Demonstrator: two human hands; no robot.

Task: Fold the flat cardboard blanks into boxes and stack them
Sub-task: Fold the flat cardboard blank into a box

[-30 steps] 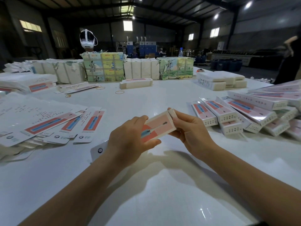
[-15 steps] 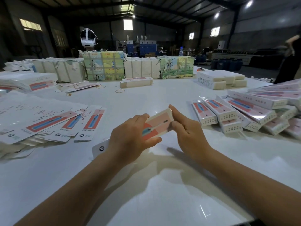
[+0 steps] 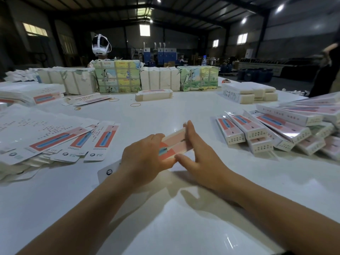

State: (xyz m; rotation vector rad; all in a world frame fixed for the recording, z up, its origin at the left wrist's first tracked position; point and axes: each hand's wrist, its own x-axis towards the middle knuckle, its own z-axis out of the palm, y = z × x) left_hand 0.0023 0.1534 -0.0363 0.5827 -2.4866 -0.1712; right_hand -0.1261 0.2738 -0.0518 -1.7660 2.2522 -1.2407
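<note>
Forearms reach in from the bottom corners of the frame and meet at its centre, where your left hand (image 3: 142,159) grips the near end of a small pink-and-red printed cardboard box (image 3: 173,145), fingers curled over its top edge. Your right hand (image 3: 197,154) lies against the box's right side with its fingers straight and extended, thumb at the near corner. You hold the box just above the glossy white table (image 3: 165,227), tilted up toward the far right. At mid-left, a fanned spread of flat white cardboard blanks with red-and-blue panels (image 3: 55,138) lies on the table. At mid-right, a pile of folded long boxes (image 3: 272,129) is stacked loosely. Farther back, yellow rubber bands (image 3: 135,104) lie near a single long white box (image 3: 154,94), and wrapped paper bundles (image 3: 117,76) line the table's far edge.
</note>
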